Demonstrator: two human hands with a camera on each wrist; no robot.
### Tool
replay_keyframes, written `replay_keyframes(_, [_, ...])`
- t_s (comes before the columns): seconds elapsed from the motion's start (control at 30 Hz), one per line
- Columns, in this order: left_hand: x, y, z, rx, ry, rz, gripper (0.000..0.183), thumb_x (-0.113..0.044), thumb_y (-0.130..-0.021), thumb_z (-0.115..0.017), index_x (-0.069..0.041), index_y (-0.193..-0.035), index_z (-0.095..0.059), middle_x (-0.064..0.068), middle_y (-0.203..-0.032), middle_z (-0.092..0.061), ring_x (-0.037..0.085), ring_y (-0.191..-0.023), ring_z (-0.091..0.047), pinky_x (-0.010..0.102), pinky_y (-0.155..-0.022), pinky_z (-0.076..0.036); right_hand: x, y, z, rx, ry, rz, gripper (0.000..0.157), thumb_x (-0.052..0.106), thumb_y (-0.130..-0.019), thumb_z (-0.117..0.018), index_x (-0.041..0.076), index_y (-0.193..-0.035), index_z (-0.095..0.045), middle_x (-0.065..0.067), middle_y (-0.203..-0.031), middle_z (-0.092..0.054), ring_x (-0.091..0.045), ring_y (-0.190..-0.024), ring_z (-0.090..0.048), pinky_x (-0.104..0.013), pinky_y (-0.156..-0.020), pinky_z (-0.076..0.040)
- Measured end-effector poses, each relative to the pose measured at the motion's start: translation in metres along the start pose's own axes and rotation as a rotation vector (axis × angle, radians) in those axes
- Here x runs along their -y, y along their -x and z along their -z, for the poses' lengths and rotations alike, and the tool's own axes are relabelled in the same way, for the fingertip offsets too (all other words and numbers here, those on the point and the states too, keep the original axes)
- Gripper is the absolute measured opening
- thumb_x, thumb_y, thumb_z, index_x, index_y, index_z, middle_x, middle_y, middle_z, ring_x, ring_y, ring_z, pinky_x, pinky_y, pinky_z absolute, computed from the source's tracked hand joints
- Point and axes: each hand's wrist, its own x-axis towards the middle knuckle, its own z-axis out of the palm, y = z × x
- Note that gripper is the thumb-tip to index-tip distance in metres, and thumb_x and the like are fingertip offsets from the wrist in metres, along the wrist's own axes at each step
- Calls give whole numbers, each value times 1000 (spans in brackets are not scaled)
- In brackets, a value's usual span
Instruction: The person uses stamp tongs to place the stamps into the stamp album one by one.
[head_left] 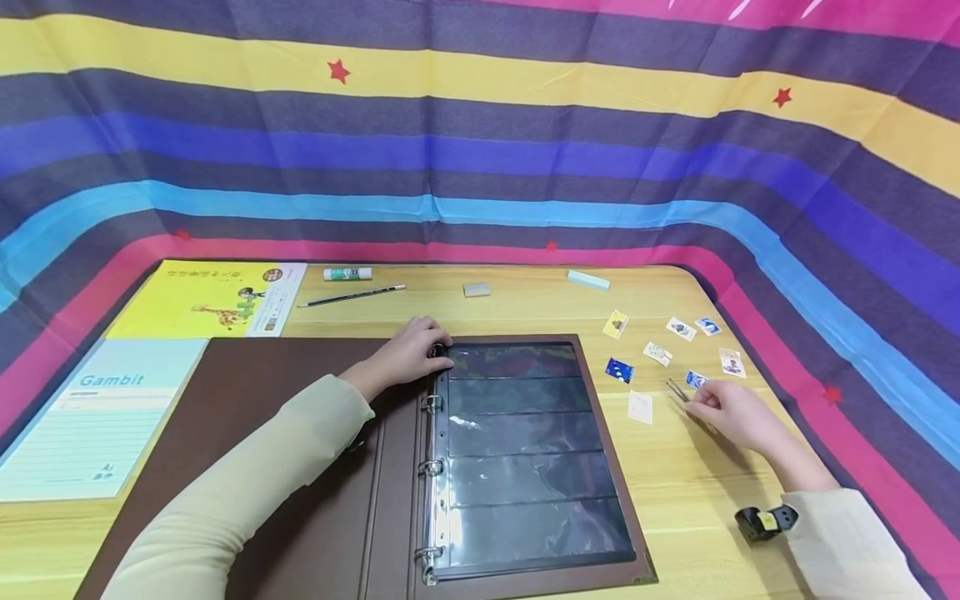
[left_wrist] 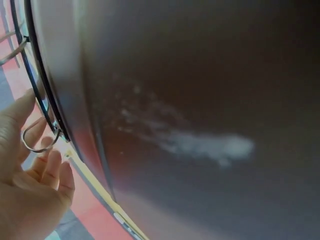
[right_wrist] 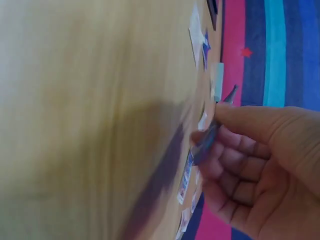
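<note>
A brown ring binder [head_left: 292, 500] lies open on the table. Its right side carries a black stock page [head_left: 525, 433] with clear horizontal pockets. At the page's upper inner corner my left hand [head_left: 411, 350] pinches the edge by the top ring [left_wrist: 42, 142], thumb on one side and fingers on the other. My right hand [head_left: 738, 414] grips metal tweezers [head_left: 681, 392] between thumb and fingers, the tips pointing up and left. Just past the tweezers lies a blue stamp [head_left: 696, 379]. Left of them are a pale stamp [head_left: 640, 407] and a dark blue stamp [head_left: 619, 370].
Several more stamps, among them a yellow stamp [head_left: 616, 323], lie farther back. Behind the binder are a grey eraser [head_left: 476, 289], a pencil [head_left: 352, 296], a glue stick [head_left: 347, 273] and a pale green stick [head_left: 588, 279]. A yellow book [head_left: 202, 292] and a notebook [head_left: 97, 442] lie left.
</note>
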Motion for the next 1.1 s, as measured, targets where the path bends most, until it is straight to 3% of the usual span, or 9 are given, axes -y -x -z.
replay_keyframes(0.07, [-1,-1,1,5,6,20,28,-31,-74,-60,-10,-93,-58,2,-90,-43,18,-83,-36,33,-71,-32,-1,-3,2,-31,-24,28,9,14,-76,-58,5,-77,-56,1,-61,-51,-10,-53,-44,-28,-49,-35])
replay_keyframes(0.2, [-1,-4,0,32,24,49,25,-30,-75,-59,-10,-91,-58,1,-88,-44,17,-81,-37,32,-70,-32,-1,-10,8,-52,-58,81,18,7,-77,-56,-2,-92,-58,-5,-70,-57,-13,-60,-49,-30,-53,-38])
replay_keyframes(0.4, [-1,-9,-2,57,72,63,20,-24,-76,-58,-7,-87,-56,2,-83,-46,17,-76,-39,31,-68,-33,2,-26,11,-19,-60,121,11,0,-79,-50,-1,-89,-55,-7,-70,-55,-13,-58,-47,-29,-52,-38])
replay_keyframes(0.57, [0,-11,-3,61,99,83,12,-19,-78,-57,-8,-83,-55,1,-79,-45,16,-72,-39,30,-64,-33,6,-45,7,7,-64,198,16,0,-82,-44,2,-97,-52,-9,-82,-56,-19,-71,-49,-35,-60,-38])
replay_keyframes(0.8, [1,-12,-5,68,145,117,7,-15,-78,-55,-8,-82,-54,2,-79,-46,16,-72,-41,30,-64,-34,9,-76,2,64,-83,218,10,13,-82,-50,9,-90,-55,-2,-80,-55,-17,-71,-49,-35,-62,-38])
replay_keyframes(1.1, [-3,-16,-7,86,256,188,8,-11,-79,-53,-5,-85,-54,3,-83,-48,17,-73,-42,30,-65,-35,16,-101,-1,110,-39,256,4,5,-78,-54,6,-81,-57,-1,-75,-57,-17,-70,-50,-37,-66,-38])
